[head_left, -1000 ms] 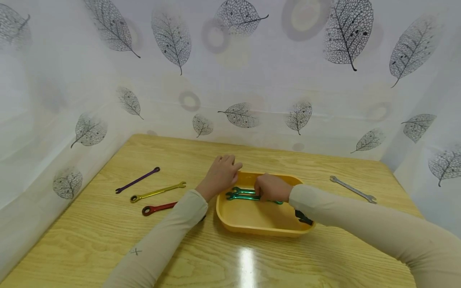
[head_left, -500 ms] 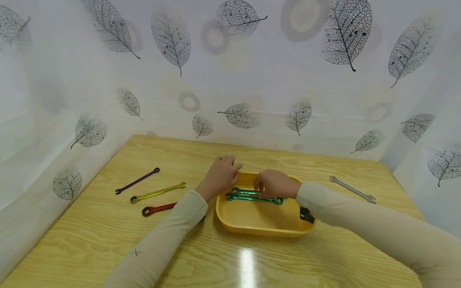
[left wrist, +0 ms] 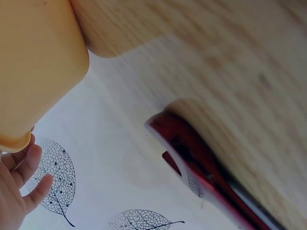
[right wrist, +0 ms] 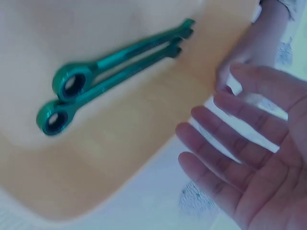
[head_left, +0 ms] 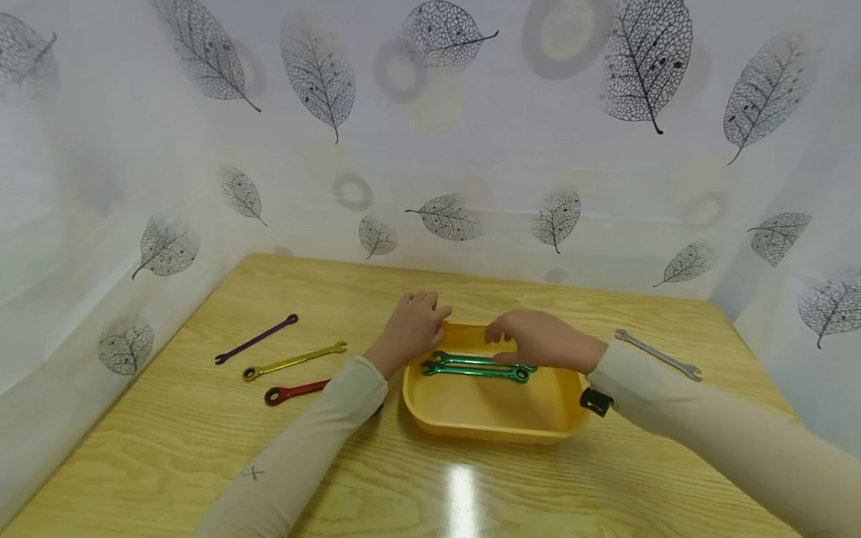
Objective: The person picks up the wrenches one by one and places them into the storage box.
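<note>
In the head view my left hand (head_left: 412, 329) grips the back left corner of a yellow plastic tray (head_left: 494, 432). The left wrist view shows its fingers curled at the tray's rim (left wrist: 14, 143). My right hand (head_left: 546, 340) hovers over the back right of the tray, fingers spread and holding nothing. Below it, two green combination wrenches (head_left: 474, 370) lie side by side on the tray floor. In the right wrist view their ring ends (right wrist: 55, 120) nearly line up, and the open palm (right wrist: 268, 191) is apart from them.
Left of the tray lie a purple wrench (head_left: 257, 340), a yellow wrench (head_left: 294, 361) and a red wrench (head_left: 296, 391), the red one partly hidden by my left sleeve. A silver wrench (head_left: 658, 355) lies at the right. Leaf-print curtain (head_left: 471, 172) surrounds the table's back and sides.
My right hand has let go of the green wrenches, risen and moved right, its fingers spreading. The green wrenches stay in the tray. My left hand has not moved.
</note>
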{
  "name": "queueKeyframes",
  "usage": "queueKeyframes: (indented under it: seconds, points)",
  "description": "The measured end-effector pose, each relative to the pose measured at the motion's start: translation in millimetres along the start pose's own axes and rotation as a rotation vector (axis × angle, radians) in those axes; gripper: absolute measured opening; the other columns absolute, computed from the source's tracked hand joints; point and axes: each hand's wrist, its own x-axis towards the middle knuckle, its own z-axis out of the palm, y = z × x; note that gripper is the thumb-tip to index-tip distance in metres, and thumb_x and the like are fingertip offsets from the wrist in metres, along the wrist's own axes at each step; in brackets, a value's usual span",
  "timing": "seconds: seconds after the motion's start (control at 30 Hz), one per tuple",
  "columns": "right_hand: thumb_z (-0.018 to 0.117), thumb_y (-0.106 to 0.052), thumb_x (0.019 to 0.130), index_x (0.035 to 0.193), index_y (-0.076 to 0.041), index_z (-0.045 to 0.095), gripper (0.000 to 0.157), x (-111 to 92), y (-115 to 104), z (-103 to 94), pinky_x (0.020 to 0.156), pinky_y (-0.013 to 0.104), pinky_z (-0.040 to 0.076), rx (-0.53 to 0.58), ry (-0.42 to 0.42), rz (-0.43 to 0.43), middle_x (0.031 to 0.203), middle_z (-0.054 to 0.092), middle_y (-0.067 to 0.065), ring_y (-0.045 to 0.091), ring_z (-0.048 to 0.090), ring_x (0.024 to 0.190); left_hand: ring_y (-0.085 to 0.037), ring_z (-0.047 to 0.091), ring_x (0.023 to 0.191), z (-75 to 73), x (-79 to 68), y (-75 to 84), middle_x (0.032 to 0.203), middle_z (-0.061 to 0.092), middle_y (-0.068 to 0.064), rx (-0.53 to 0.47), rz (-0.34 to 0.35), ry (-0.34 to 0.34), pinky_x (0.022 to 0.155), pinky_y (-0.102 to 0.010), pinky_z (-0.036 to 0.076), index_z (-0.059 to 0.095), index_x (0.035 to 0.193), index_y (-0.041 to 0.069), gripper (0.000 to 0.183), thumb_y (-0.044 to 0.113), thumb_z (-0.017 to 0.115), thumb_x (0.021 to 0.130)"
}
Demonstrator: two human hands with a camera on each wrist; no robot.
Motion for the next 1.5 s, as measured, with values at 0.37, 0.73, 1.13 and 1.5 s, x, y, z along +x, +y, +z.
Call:
queueKeyframes:
  seconds: [0.37,0.73,1.13,1.5]
  points:
    - [0.067,-0.022,0.085,0.105,-0.008,0.068,0.024,-30,4,-12.3,0.08,0.039,0.052,-0.014,0.12,0.029,0.105,0.069,0.005,0.024,0.065,0.094,-0.02,0.055,0.08,-0.8,-0.1,0.5,0.083,0.055,-0.004,-0.008,-0.003,0.005,0.079,-0.037,0.046,0.064,0.096,0.016,0.011,0.019,0.059,0.086]
    - [0.067,-0.017,0.085,0.105,-0.009,0.066,0.022,-66,21,-28.2,0.077,0.041,0.052,-0.019,0.326,0.134,0.101,0.068,0.005,0.02,0.063,0.09,-0.021,0.056,0.08,-1.4,0.5,0.8,0.083,0.055,-0.005,-0.024,-0.005,0.016,0.08,-0.039,0.047,0.065,0.097,0.016,0.014,0.017,0.061,0.085]
    - [0.069,-0.011,0.082,0.102,-0.007,0.066,0.021,-108,54,-35.7,0.073,0.046,0.05,-0.044,0.481,0.238,0.098,0.068,0.009,0.024,0.063,0.086,-0.021,0.057,0.08,1.9,0.8,-0.5,0.085,0.057,-0.005,-0.026,0.0,0.034,0.079,-0.039,0.047,0.065,0.098,0.016,0.014,0.017,0.06,0.085]
    - [0.071,-0.012,0.08,0.1,-0.004,0.064,0.023,-133,89,-23.9,0.068,0.047,0.049,-0.096,0.523,0.322,0.094,0.067,0.013,0.027,0.061,0.081,-0.021,0.057,0.081,-1.2,0.8,0.0,0.087,0.058,-0.007,-0.031,0.002,0.009,0.078,-0.038,0.047,0.065,0.098,0.015,0.014,0.018,0.06,0.086]
